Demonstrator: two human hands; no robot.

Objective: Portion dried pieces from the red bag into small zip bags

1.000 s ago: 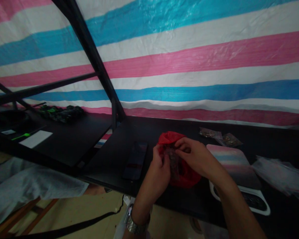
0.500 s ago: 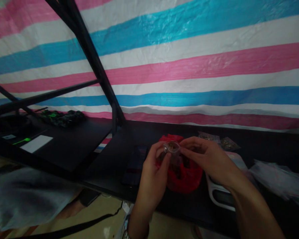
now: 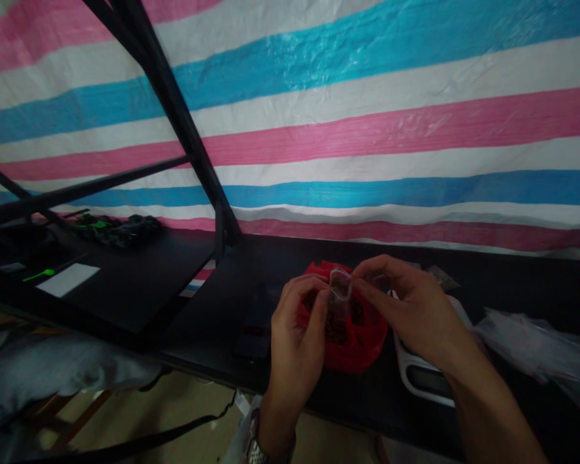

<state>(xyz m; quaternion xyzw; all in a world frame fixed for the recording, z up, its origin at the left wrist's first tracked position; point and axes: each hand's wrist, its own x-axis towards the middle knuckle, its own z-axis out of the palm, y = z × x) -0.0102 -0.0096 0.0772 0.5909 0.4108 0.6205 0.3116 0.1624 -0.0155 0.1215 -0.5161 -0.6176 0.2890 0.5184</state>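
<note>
Both my hands pinch a small clear plastic bag [image 3: 339, 298] with dark contents and hold it just above a red plastic bag [image 3: 367, 335] on the black table [image 3: 280, 258]. My left hand [image 3: 297, 328] grips the small bag's left edge with curled fingers. My right hand [image 3: 408, 309] holds its right edge, thumb and forefinger together. The small bag's mouth stands upward between my fingertips.
A dark phone [image 3: 256, 319] lies left of the red bag. A white scale [image 3: 428, 377] sits under my right wrist, and clear plastic bags [image 3: 536, 351] lie at the right. A black frame post [image 3: 174, 116] and a second table [image 3: 125, 270] stand at left, before a striped tarp [image 3: 367, 129].
The small clear bag has come up out of the red bag and now stands upright between my fingertips. My hands have risen slightly and the view has tilted down a little.
</note>
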